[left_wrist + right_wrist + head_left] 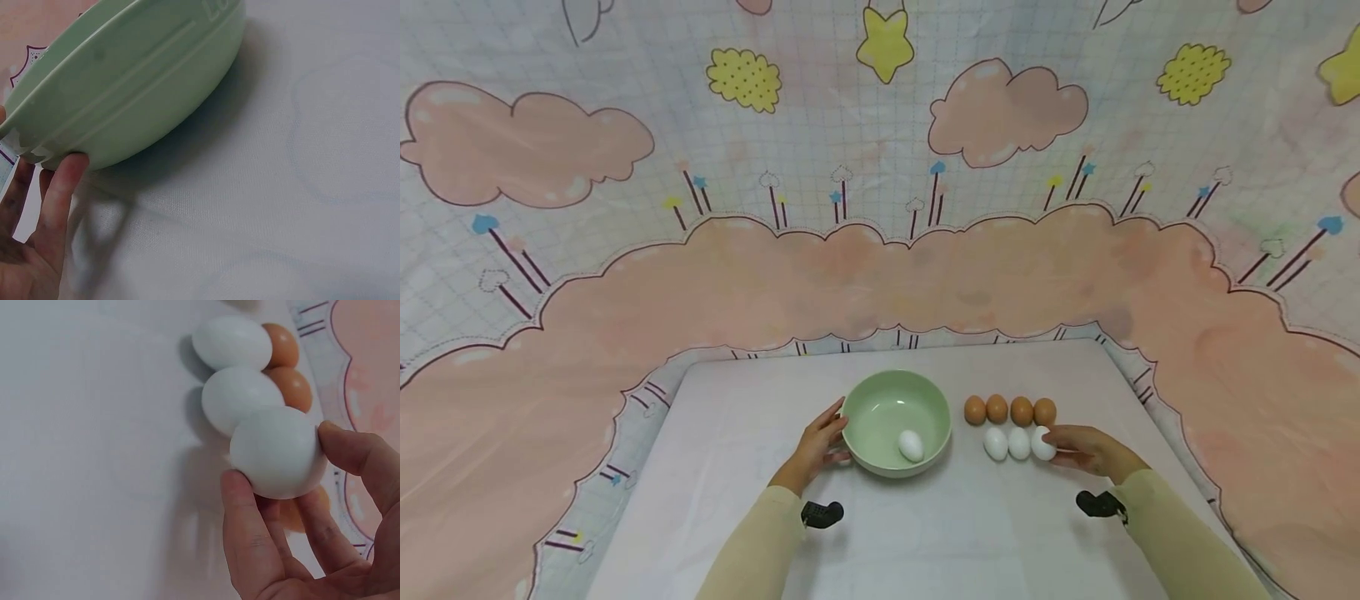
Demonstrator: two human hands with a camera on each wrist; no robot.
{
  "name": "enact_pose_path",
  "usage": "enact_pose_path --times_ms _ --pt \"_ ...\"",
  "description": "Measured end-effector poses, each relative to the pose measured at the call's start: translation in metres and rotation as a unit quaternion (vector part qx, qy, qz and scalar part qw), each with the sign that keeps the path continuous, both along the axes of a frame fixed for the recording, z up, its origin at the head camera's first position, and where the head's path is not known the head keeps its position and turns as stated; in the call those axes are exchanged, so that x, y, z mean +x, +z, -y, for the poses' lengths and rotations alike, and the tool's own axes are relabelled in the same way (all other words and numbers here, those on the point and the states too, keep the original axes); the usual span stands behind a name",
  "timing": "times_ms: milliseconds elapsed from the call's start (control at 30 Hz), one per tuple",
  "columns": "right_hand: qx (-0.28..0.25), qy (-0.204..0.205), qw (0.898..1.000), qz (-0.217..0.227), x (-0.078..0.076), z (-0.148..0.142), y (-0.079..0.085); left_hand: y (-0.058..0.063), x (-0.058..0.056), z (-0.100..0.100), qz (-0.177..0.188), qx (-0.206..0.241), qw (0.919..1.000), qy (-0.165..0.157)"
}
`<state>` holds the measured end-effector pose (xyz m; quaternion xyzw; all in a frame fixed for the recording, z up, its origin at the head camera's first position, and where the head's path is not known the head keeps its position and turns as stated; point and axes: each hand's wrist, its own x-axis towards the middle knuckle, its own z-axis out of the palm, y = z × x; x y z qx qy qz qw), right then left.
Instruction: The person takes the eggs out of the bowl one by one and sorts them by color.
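A pale green bowl (874, 410) stands on the white-covered table, with one white egg (912, 446) lying inside it. My left hand (812, 446) holds the bowl's left side; in the left wrist view the thumb (70, 178) presses against the outer wall and a fingertip shows by the rim. Right of the bowl, my right hand (1093, 450) pinches a white egg (278, 453) between thumb and fingers. That egg is at the right end of a row, beside two other white eggs (1007, 443). Behind them is a row of several brown eggs (1009, 410).
A white cloth (925, 533) covers the table. Behind the table and around its sides hangs a patterned fabric (880, 275) with clouds and stars. Black devices (822, 514) are worn at both wrists.
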<state>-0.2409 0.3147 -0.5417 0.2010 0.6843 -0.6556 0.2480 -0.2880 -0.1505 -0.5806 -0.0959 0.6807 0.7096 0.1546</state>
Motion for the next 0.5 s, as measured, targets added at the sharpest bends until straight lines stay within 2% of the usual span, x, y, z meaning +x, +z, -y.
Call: enact_pose_path --times_ms 100,300,500 --pt "0.016 -0.017 1.0 -0.002 -0.001 -0.003 -0.006 0.0 0.0 0.0 -0.002 -0.001 1.0 -0.003" --pt "0.021 0.003 0.999 -0.025 0.0 -0.004 -0.013 0.002 0.0 0.0 -0.001 -0.001 1.0 -0.003" --pt "0.028 -0.019 0.999 -0.016 0.001 0.002 -0.014 0.006 0.003 -0.001 0.001 0.0 1.0 -0.007"
